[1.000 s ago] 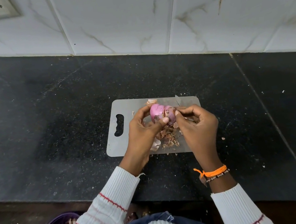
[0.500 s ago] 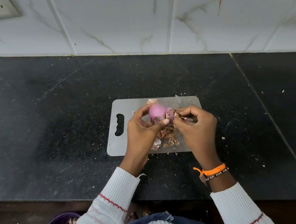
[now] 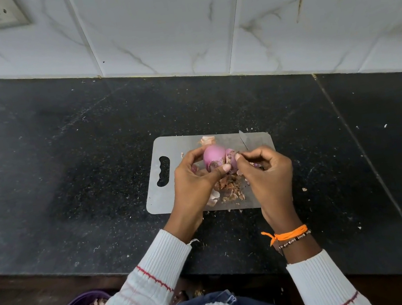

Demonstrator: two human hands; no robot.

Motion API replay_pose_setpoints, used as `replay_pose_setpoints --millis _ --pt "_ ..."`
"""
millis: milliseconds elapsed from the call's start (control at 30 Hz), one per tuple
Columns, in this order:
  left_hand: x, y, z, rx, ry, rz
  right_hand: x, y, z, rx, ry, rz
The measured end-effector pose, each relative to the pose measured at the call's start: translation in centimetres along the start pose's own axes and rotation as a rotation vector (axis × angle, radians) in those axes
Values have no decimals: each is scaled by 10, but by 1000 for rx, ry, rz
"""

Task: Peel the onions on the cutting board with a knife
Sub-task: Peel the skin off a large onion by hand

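Peeling a pink onion (image 3: 214,156)

Left hand (image 3: 194,182) holds the onion; right hand (image 3: 265,169) pinches its skin, knife (image 3: 244,140) in that grip.

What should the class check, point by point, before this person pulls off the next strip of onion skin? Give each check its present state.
1. Onion held firmly: ok, the left hand grips it with thumb and fingers.
2. Skin pinched: ok, the right hand pinches a flap at the onion's right side.
3. Knife blade turned away from the left hand: ok, it points toward the wall.
4. Knife grip secure: cannot tell, the handle is hidden.
5. Work over the cutting board: ok, the peel pile lies beneath.
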State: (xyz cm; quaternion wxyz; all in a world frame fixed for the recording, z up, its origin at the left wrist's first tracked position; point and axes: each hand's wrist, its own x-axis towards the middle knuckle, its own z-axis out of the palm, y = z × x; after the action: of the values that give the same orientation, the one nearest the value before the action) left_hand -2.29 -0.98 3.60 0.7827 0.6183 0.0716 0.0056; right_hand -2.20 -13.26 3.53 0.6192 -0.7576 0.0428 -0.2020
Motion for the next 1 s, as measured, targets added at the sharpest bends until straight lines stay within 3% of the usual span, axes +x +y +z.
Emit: replay_pose_setpoints --millis 367,533,767,1000 --pt "1 -8 -1 -17 9 -80 3 7 2 -252 53 -300" --pt "3 -6 0 -38 -2 -108 6 9 -1 -71 15 -6" --pt "4 -3 2 -79 -16 -160 6 12 -1 -151 -65 20" --pt "5 0 0 -127 -10 -195 7 5 -4 -42 -56 60"
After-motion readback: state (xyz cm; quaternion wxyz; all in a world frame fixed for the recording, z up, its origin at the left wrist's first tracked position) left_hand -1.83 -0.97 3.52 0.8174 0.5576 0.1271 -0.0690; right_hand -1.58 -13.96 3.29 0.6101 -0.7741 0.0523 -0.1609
